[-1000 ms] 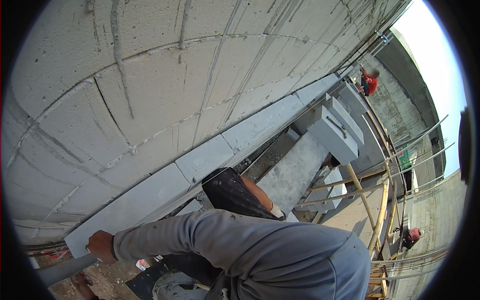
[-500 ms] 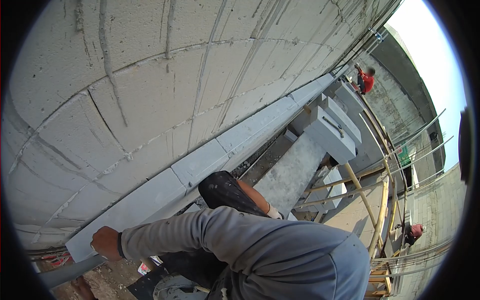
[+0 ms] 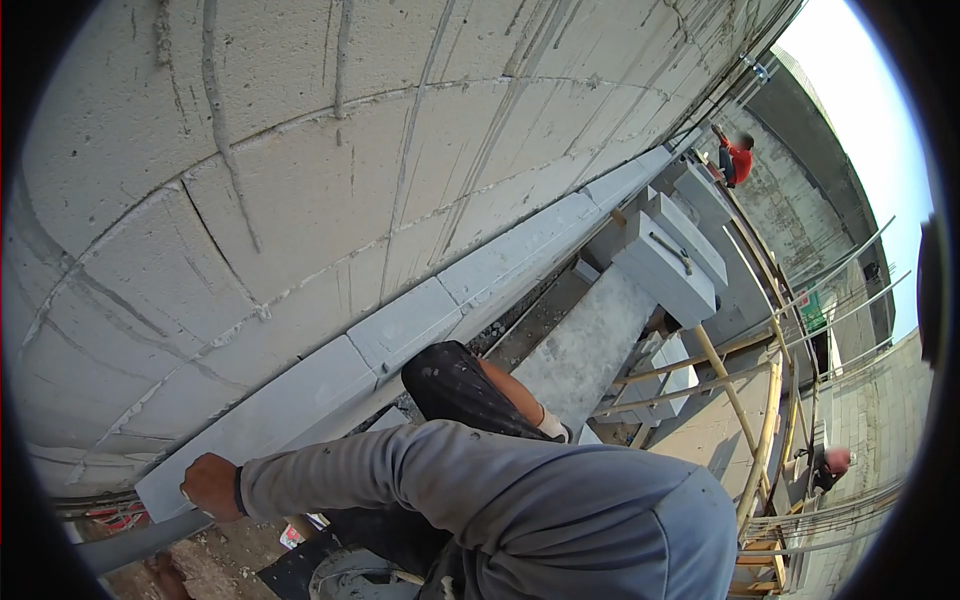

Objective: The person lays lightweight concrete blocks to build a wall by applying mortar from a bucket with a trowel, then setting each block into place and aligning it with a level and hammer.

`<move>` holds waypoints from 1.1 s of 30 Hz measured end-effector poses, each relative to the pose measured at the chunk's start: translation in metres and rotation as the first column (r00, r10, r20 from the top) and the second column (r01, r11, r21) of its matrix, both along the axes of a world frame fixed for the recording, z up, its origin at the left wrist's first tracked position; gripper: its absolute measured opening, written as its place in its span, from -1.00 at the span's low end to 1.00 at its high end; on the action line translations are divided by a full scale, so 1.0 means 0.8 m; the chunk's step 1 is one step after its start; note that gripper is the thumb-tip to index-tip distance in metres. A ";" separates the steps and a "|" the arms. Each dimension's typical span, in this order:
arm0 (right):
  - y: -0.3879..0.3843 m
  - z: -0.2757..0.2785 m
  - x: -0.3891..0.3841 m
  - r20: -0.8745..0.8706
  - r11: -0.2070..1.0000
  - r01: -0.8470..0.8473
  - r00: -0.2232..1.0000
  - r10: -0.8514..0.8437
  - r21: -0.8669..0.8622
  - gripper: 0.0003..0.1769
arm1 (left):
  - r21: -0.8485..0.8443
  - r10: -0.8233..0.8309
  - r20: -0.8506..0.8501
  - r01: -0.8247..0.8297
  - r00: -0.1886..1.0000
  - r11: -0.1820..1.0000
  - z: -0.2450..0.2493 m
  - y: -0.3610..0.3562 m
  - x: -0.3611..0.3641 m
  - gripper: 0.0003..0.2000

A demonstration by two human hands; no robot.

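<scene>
My right hand (image 3: 212,487), at the end of a long grey sleeve, is closed in a fist over the near end of a pale block (image 3: 300,395) in the course at the wall's foot. I cannot tell what its fingers grip. Under the fist, a grey bar (image 3: 140,545) slants to the lower left. At the bottom edge a dim brown shape (image 3: 168,578) looks like part of my left hand, its fingers indistinct. A bucket (image 3: 345,575) smeared with grey stands below the sleeve.
The block wall (image 3: 330,190) rises beside me. Stacked pale blocks (image 3: 665,275) carry a hammer-like tool (image 3: 672,252) beyond a grey plank (image 3: 580,350). Bamboo poles (image 3: 760,430) form a railing at right. A person in red (image 3: 738,162) crouches far off; another person (image 3: 832,465) is lower right.
The view has shifted slightly, so the surroundings sit a little further right. My right hand stays closed at the same block end.
</scene>
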State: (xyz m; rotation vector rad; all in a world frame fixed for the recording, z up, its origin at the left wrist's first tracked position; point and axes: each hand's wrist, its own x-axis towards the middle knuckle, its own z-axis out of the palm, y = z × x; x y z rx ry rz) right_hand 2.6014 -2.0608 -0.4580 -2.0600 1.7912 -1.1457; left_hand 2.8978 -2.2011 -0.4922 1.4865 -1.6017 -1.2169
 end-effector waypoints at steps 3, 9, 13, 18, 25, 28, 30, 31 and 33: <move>-0.002 -0.003 -0.001 -0.011 1.000 -0.002 1.000 0.002 0.001 -0.81 | -0.004 0.010 -0.009 -0.010 1.000 1.000 -0.001 0.001 -0.001 -0.81; -0.010 -0.002 -0.002 -0.024 0.999 -0.017 1.000 0.018 0.027 -0.81 | -0.023 0.029 -0.013 -0.029 0.999 0.999 0.006 0.000 -0.003 -0.82; -0.015 -0.008 0.000 -0.028 0.999 -0.034 0.999 0.034 0.002 -0.80 | -0.022 0.035 -0.009 -0.035 0.999 0.999 0.005 -0.002 -0.004 -0.83; -0.015 -0.007 0.004 -0.006 1.000 -0.002 1.000 0.002 0.009 -0.81 | -0.018 0.028 0.007 -0.028 1.000 0.999 0.002 -0.001 -0.005 -0.83; -0.008 0.005 0.002 -0.036 0.997 -0.037 0.999 0.040 0.065 -0.85 | -0.013 0.016 0.030 -0.016 0.999 1.000 -0.003 0.004 -0.007 -0.84; -0.002 -0.001 0.003 -0.021 0.995 -0.063 0.998 0.065 0.074 -0.84 | -0.015 0.015 0.040 -0.014 0.999 1.000 0.000 0.007 -0.007 -0.84; 0.002 -0.005 0.003 -0.013 0.996 -0.068 0.998 0.068 0.060 -0.82 | -0.017 0.014 0.050 -0.013 0.999 1.000 0.000 0.009 -0.007 -0.84; 0.003 -0.006 0.004 -0.004 0.996 -0.074 0.997 0.074 0.048 -0.80 | -0.022 0.016 0.052 -0.015 0.999 1.000 0.000 0.009 -0.007 -0.84; 0.011 -0.002 0.005 0.014 0.993 -0.080 0.997 0.079 0.089 -0.77 | -0.032 0.019 0.068 -0.017 0.998 0.999 -0.003 0.009 -0.002 -0.85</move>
